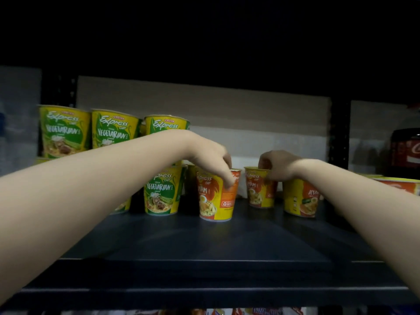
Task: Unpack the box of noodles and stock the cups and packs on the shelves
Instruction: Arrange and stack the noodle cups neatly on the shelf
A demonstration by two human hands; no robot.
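Note:
Both my arms reach onto a dark shelf (204, 242). My left hand (209, 160) grips the top of an orange-and-yellow Ayam noodle cup (216, 201) standing on the shelf. My right hand (279, 165) grips the rim of a second Ayam cup (259, 192) a little farther back. A third Ayam cup (300, 198) stands under my right forearm. To the left, green Vegetarian cups (162, 194) stand on the shelf, with more Vegetarian cups (113, 130) stacked on top of them.
A dark cola bottle (406, 151) stands at the far right behind a black upright post (338, 133). The top of another orange cup (400, 183) shows at the right edge. Packs show on a shelf below (250, 312). The front of the dark shelf is bare.

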